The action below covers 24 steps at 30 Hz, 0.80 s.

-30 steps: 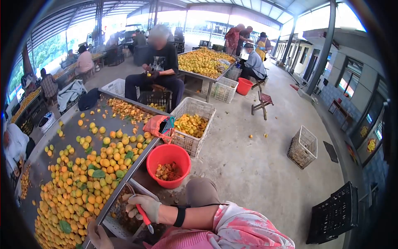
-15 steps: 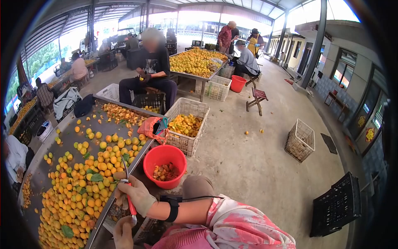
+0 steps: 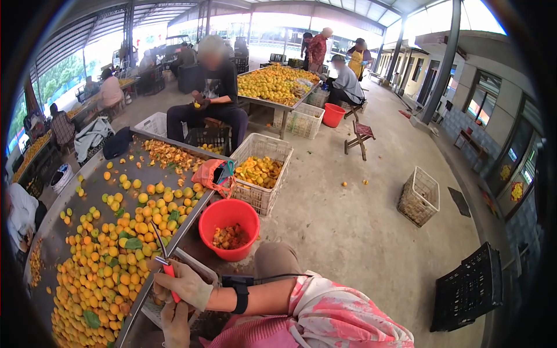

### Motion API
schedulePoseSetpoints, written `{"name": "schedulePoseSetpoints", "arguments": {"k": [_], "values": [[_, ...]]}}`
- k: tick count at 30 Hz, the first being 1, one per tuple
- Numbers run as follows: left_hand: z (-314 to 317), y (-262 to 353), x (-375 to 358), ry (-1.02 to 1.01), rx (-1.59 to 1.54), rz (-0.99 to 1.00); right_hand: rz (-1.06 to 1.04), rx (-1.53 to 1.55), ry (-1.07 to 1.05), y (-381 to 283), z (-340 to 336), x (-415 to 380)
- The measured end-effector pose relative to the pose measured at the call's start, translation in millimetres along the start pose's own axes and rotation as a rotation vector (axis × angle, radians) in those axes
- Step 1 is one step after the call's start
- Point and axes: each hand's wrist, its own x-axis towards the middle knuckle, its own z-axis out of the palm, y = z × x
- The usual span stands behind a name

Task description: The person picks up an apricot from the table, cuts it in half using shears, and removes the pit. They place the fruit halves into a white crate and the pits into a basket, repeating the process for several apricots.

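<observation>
My right hand (image 3: 187, 285), in a pale glove with a black band at the wrist, is closed around a red-handled tool (image 3: 169, 271). Its thin metal prong points up over the fruit, and a shorter metal piece sticks out to the left. Just below, my left hand (image 3: 176, 326) has its fingers curled near the handle's lower end; what they hold is hidden. Beside both hands lies a heap of yellow-orange apricots (image 3: 107, 278), with a few green leaves, on a metal table (image 3: 81, 203). A white crate (image 3: 194, 264) is partly covered by my right hand.
A red bucket (image 3: 229, 211) of dark scraps stands by the table, with a white crate (image 3: 275, 200) of split fruit behind it. An orange bag (image 3: 212, 174) lies on the table edge. A person (image 3: 212, 93) sits opposite. A black crate (image 3: 467, 287) stands at right.
My right hand has shifted slightly left and down, and the tool now tilts further left. My left hand has come closer under my right. The person opposite has moved their hands slightly.
</observation>
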Motion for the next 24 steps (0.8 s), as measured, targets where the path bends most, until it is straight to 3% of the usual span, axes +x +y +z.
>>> {"name": "schedulePoseSetpoints", "arguments": {"k": [2, 3, 5, 8, 11, 15, 24], "values": [[-8.3, 4.5, 3.6, -0.128, 0.719, 0.497, 0.0, 0.04, -0.013, 4.4, -0.5, 0.0], [-6.5, 4.5, 1.3, -0.121, 0.723, 0.493, -0.01, 0.074, -0.021, 5.4, -1.0, 0.6], [4.1, 12.2, -3.8, -0.026, -0.012, -0.024, -0.007, 0.064, -0.031, 6.5, -2.1, 2.1], [2.7, 7.6, -1.9, -0.02, -0.158, -0.17, 0.029, 0.015, -0.07, -5.7, -1.4, -1.9], [-9.1, -11.4, 4.4, -0.125, -0.105, -0.116, 0.046, 0.031, -0.042, -5.5, -1.1, -2.4], [-8.5, -20.0, 6.4, -0.104, -0.006, -0.037, -0.008, 0.092, -0.027, 5.7, -4.6, 5.7], [-22.0, -34.0, 6.6, -0.206, 0.055, -0.094, 0.04, 0.061, -0.015, 10.7, -12.8, 6.5]]}}
